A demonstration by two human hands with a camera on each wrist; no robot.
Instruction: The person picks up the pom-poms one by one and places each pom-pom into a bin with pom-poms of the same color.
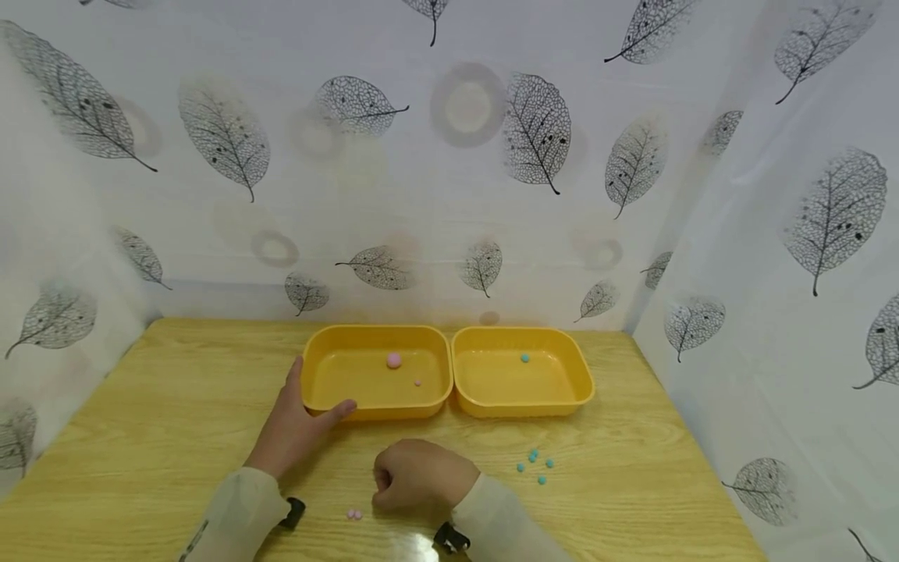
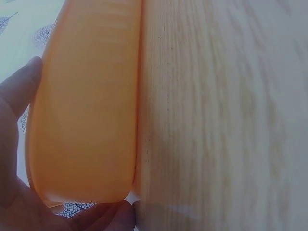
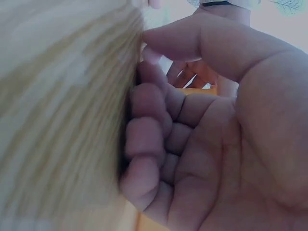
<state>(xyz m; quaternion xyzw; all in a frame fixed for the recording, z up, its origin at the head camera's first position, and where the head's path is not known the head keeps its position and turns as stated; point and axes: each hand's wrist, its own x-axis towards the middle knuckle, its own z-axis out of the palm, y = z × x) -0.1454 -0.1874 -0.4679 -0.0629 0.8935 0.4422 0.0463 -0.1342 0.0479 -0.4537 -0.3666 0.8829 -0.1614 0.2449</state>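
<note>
My left hand [image 1: 295, 425] holds the corner of the left yellow tray [image 1: 379, 411], thumb on the front rim and fingers along its left end. The left wrist view shows that tray's orange-looking wall [image 2: 86, 110] close up beside the hand. A large pink ball [image 1: 394, 361] and a small pink bead [image 1: 417, 383] lie inside it. My right hand [image 1: 424, 474] is low at the tabletop, fingers curled. Between its thumb and index fingertip, a small pink bead [image 3: 152, 55] is pinched. Two more pink beads [image 1: 354, 514] lie on the table left of this hand.
A second yellow tray [image 1: 523, 410] adjoins the first on the right, with one blue bead [image 1: 524, 358] inside. Several blue beads [image 1: 541, 481] lie scattered on the wooden table [image 1: 632, 484] in front of it. A leaf-patterned curtain [image 1: 435, 195] surrounds the back and sides.
</note>
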